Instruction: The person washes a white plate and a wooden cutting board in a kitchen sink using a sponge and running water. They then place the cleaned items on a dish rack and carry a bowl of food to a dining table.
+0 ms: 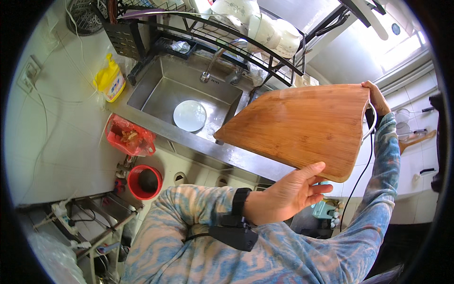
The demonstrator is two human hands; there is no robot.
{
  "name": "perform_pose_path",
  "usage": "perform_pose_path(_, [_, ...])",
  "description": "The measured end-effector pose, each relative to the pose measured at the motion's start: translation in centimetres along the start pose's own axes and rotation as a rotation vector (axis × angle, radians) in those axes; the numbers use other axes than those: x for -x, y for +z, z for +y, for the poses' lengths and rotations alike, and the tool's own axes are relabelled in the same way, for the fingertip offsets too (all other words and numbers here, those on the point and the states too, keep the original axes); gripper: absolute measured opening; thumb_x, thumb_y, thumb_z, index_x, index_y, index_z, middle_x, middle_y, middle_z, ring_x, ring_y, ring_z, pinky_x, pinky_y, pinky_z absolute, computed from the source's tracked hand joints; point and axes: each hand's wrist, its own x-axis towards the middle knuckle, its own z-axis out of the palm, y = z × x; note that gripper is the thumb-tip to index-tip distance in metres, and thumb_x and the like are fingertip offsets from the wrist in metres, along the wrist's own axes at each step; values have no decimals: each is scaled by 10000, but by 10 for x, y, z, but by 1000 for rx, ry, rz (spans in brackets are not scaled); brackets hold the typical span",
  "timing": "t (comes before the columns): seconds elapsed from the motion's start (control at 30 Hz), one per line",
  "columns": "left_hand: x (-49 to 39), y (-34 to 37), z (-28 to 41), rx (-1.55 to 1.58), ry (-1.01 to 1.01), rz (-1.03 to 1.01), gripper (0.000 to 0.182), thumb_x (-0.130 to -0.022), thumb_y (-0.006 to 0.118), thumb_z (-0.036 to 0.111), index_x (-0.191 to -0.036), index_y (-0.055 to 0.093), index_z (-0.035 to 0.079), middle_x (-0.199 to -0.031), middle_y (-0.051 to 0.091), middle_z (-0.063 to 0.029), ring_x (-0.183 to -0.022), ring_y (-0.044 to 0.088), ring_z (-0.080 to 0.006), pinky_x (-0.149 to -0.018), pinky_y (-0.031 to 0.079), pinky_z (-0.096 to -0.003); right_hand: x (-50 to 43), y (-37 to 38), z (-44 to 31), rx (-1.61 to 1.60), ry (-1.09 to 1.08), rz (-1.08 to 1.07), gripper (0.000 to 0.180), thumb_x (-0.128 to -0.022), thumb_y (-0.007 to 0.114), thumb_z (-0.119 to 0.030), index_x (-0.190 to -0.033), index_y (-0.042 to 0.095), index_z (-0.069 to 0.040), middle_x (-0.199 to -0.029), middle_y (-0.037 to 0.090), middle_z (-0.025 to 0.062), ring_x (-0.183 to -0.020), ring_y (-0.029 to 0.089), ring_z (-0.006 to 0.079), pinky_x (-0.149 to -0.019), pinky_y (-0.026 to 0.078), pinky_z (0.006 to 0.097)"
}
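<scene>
A large bamboo cutting board (301, 127) slants over the right side of the sink, its narrow-looking corner near the sink's front rim. My right hand (378, 97) grips the board's far right corner, beside a metal carrying handle (371, 120); most of its fingers are hidden. At the board's near edge is my left hand (283, 197), fingers spread. Its thumb overlaps the wood, but contact is hard to tell. Inside the stainless steel sink (152, 96) lies a white plate (190, 115), below the faucet (209, 67).
A black dish rack (273, 62) with stacked bowls (273, 32) stands behind the sink. Left of it are a yellow detergent bottle (110, 80) and a black utensil holder (124, 39). A red scrap-filled basket (129, 136) hangs near the counter front, above a red bucket (144, 181).
</scene>
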Motion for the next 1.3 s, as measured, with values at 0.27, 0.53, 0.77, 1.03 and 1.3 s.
perform_pose_path(0.27, [-95,-9,-29,145,191,-87,187,-835,582,289,-935,546,135,-815,592,14,-740,574,-98,-612,457,-221,-75,1,-34,138,-19,-131,375,-721,534,-333,-890,539,2,-743,548,103,-633,518,196,-610,453,288])
perform_pose_path(0.53, [-132,-35,9,273,428,-179,215,-846,551,237,-988,576,78,-950,636,-73,-665,606,-92,-564,470,-229,-173,44,-49,405,-319,-23,235,-734,517,-332,-617,484,-131,-532,464,-8,-432,410,109,-407,314,249])
perform_pose_path(0.77, [-117,-44,59,326,501,-264,280,-864,507,205,-1102,553,64,-1089,596,-70,-743,608,-116,-611,453,-247,-207,83,-36,488,-414,-88,373,-838,425,-386,-555,470,-148,-483,445,-7,-386,427,99,-370,354,250])
perform_pose_path(1.03, [-101,-45,78,272,410,-220,362,-861,501,383,-1029,551,67,-914,615,-26,-723,563,-129,-612,425,-252,-175,78,44,-234,-425,-352,575,-918,286,-459,-1240,313,17,-881,636,94,-753,621,173,-659,505,278])
perform_pose_path(1.3, [-93,-50,77,42,419,-71,554,-848,416,540,-1117,417,56,-836,521,-24,-641,481,-143,-582,365,-268,-118,136,348,37,-138,76,581,-768,601,-386,-1138,479,44,-1096,553,174,-1036,512,261,-909,376,332])
